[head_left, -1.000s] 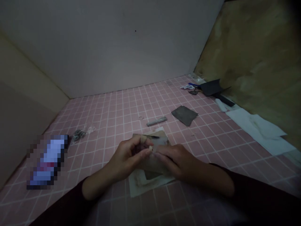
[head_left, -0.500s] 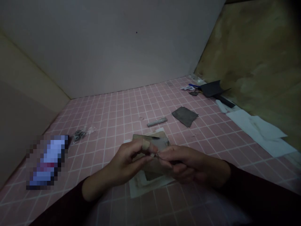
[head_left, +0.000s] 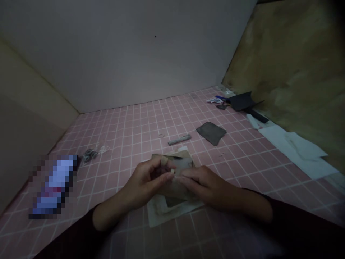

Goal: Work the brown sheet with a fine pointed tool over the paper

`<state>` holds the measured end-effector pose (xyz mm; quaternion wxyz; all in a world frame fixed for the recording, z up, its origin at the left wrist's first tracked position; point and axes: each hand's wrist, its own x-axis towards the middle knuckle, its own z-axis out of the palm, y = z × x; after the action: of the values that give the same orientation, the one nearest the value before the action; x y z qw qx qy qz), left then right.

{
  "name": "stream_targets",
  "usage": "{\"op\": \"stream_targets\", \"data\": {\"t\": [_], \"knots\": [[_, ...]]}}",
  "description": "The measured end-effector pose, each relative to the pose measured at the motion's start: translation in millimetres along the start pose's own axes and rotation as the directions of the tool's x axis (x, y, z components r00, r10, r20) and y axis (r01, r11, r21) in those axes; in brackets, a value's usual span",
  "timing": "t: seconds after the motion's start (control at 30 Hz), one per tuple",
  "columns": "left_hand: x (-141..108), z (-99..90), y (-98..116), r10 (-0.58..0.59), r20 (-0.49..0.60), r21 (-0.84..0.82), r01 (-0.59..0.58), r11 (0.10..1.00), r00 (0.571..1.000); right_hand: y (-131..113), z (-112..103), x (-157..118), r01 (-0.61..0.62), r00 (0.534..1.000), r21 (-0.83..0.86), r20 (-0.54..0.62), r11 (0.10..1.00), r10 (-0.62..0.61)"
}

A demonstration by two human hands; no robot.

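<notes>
The left hand (head_left: 144, 181) is partly closed, its thumb and a bent finger pinching a small pale piece (head_left: 173, 171) between their tips, with a tan band (head_left: 164, 160) around one finger. The right hand (head_left: 208, 185) has its thumb and forefinger drawn together just beside the piece; whether they grip anything cannot be told, and its other fingers are mostly hidden beneath it. Both forearms angle inward from the lower corners, in dark sleeves cut off by the frame edge, and the hands meet over a brownish sheet (head_left: 175, 192) that lies on stained white paper (head_left: 155, 217). The hands cover much of that sheet, and dim light blurs the detail of the piece. A thin dark strip (head_left: 174, 157) shows along the sheet's far side. Beyond it, on the pink checked tabletop (head_left: 129, 133), lie a grey stick (head_left: 179, 139), a pale ring (head_left: 161, 135) and dark grey sheets (head_left: 211, 133). Well to the left, a clear bag (head_left: 90, 155) of dark items sits near a device (head_left: 55, 187) masked by coarse blocks; white sheets (head_left: 291, 154) lie far right, nearer than a black scoop-like object (head_left: 241, 101)
</notes>
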<state>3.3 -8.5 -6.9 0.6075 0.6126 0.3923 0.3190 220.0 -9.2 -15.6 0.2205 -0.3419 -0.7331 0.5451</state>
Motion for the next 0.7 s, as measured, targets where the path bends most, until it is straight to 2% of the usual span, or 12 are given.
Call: {"op": "stream_targets", "data": {"t": [0.03, 0.07, 0.13, 0.2, 0.3, 0.37, 0.43, 0.5, 0.53, 0.57, 0.63, 0.7], "knots": [[-1, -1.0, 1, 0.023, 0.005, 0.042, -0.023, 0.999, 1.0, -1, -3, 1, -0.105, 0.993, 0.191, 0.08, 0.976, 0.091], [-1, -2.0, 2, 0.057, 0.011, 0.093, -0.058, 0.994, 0.998, -1, -6, 2, -0.232, 0.967, 0.372, 0.188, 0.899, 0.172], [-2, -4.1, 5, 0.158, 0.038, 0.204, -0.162, 0.965, 0.987, 1, -12, 4, -0.461, 0.88, 0.614, 0.411, 0.641, 0.238], [-1, -5.8, 7, 0.266, 0.086, 0.29, -0.279, 0.915, 0.96, 4, -17, 6, -0.579, 0.81, 0.694, 0.55, 0.428, 0.205], [0, -7.1, 9, 0.336, 0.145, 0.334, -0.366, 0.869, 0.931, 5, -21, 7, -0.63, 0.77, 0.707, 0.624, 0.321, 0.134], [-1, -6.9, 8, 0.33, 0.144, 0.332, -0.36, 0.872, 0.933, 2, -19, 5, -0.614, 0.779, 0.692, 0.608, 0.379, 0.151], [-2, -5.8, 6, 0.3, 0.119, 0.315, -0.322, 0.893, 0.947, -1, -14, 3, -0.543, 0.822, 0.636, 0.536, 0.548, 0.193], [-3, -4.0, 3, 0.233, 0.075, 0.253, -0.244, 0.936, 0.97, -2, -8, 0, -0.329, 0.925, 0.459, 0.332, 0.825, 0.185], [-3, -3.1, 2, 0.189, 0.054, 0.199, -0.196, 0.96, 0.98, -2, -5, -1, -0.181, 0.973, 0.286, 0.191, 0.941, 0.129], [-3, -2.4, 1, 0.144, 0.037, 0.13, -0.148, 0.98, 0.989, -1, -2, -2, -0.041, 0.998, 0.073, 0.06, 0.996, 0.037], [-2, -1.3, -1, 0.052, 0.02, -0.011, -0.051, 0.999, 0.998, 3, 2, -4, 0.114, 0.987, -0.307, -0.072, 0.945, -0.142], [-1, -0.8, -2, -0.017, 0.028, -0.11, 0.02, 0.994, 0.999, 6, 4, -5, 0.147, 0.976, -0.489, -0.07, 0.86, -0.206]]}}
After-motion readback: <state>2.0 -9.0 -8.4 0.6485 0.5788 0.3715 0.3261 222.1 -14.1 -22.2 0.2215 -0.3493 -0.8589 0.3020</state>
